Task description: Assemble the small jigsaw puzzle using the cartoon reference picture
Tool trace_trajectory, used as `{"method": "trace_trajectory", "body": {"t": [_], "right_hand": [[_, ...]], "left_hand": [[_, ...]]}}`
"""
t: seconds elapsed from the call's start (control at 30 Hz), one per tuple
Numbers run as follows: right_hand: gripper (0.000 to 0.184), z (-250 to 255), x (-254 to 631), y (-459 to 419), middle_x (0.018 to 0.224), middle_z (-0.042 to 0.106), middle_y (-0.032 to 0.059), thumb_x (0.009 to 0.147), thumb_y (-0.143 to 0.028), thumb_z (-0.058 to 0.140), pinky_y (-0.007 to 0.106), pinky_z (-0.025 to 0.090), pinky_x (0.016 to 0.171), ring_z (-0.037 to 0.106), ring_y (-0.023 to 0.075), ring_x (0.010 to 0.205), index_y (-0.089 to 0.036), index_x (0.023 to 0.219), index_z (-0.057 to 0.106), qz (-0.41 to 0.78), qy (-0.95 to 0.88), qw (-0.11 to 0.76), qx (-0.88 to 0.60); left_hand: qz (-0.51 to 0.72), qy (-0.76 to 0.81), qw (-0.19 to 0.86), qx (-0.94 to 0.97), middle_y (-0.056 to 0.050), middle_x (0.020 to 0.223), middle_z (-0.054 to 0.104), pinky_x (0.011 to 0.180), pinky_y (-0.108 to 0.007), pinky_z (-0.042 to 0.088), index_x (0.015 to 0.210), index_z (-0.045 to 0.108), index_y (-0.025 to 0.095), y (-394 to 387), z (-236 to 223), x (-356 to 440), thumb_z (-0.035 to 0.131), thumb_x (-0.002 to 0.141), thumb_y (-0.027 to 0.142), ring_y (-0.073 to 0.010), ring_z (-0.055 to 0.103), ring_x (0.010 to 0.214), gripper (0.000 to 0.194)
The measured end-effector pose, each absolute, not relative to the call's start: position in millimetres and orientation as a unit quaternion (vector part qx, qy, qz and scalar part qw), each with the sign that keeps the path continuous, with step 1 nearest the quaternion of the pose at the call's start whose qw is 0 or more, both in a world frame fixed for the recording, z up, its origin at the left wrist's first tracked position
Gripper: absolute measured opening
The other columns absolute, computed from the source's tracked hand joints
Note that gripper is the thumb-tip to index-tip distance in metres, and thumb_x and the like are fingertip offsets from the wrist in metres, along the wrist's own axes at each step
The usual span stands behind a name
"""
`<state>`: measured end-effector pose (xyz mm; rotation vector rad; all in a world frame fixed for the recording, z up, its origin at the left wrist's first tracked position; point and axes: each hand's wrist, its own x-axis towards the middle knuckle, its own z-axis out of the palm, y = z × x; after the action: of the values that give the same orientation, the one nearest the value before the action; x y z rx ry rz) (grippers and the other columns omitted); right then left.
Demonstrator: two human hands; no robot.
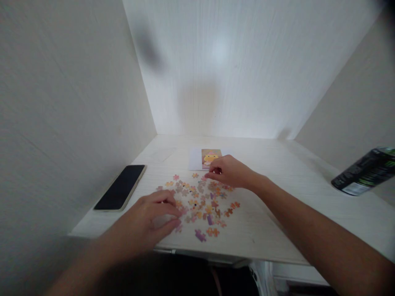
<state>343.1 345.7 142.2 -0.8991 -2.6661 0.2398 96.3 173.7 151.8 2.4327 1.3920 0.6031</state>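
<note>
Several small jigsaw pieces (202, 201) in orange, pink and purple lie scattered on the white desk (277, 213). My left hand (151, 220) rests at the left edge of the pile, fingers stretched out over the pieces near the front. My right hand (230, 172) hovers over the far side of the pile with its fingers curled downward in a pinch; what it holds, if anything, is hidden. Just behind the right hand lies a white card with a picture of a yellow figure (206, 158).
A black phone (121, 187) lies face up at the desk's left side near the wall. A dark can with green markings (365, 172) lies tilted at the right. White walls close in the desk on the left, back and right.
</note>
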Motion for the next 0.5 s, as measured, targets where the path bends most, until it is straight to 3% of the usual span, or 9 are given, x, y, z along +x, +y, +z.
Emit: {"method": "trace_trajectory", "body": {"t": [0.13,0.27,0.5], "right_hand": [[0.034,126.9,336.8,345.9,0.063,0.059,0.0002,0.09,-0.039,0.057,0.026,0.027,0.057,0.041,0.0091,0.056,-0.017,0.065,0.06,0.078,-0.928,0.215,-0.294],[0.036,119.4,336.4,348.2,0.059,0.055,-0.0011,0.091,-0.036,0.055,0.026,0.026,0.058,0.039,0.009,0.055,-0.017,0.061,0.056,0.071,-0.914,0.278,-0.285],[0.03,114.5,344.8,360.9,0.063,0.061,0.0006,0.088,-0.032,0.055,0.026,0.03,0.06,0.046,0.0105,0.058,-0.017,0.064,0.064,0.084,-0.881,0.328,-0.33]], "left_hand": [[0.215,0.515,0.063,0.828,-0.005,0.108,0.062,0.088,-0.03,0.051,0.098,0.072,0.021,143.7,132.5,104.6,0.052,0.093,0.025,-0.014,0.059,0.099,0.02],[0.193,0.536,-0.017,0.822,-0.006,0.121,0.06,0.1,-0.042,0.049,0.116,0.068,0.021,125.8,119.3,105.4,0.051,0.095,0.029,-0.0185,0.056,0.114,0.028],[0.203,0.55,-0.047,0.808,-0.004,0.13,0.057,0.104,-0.042,0.045,0.123,0.063,0.021,115.1,108.3,112.3,0.051,0.097,0.033,-0.0181,0.051,0.121,0.032]]}}
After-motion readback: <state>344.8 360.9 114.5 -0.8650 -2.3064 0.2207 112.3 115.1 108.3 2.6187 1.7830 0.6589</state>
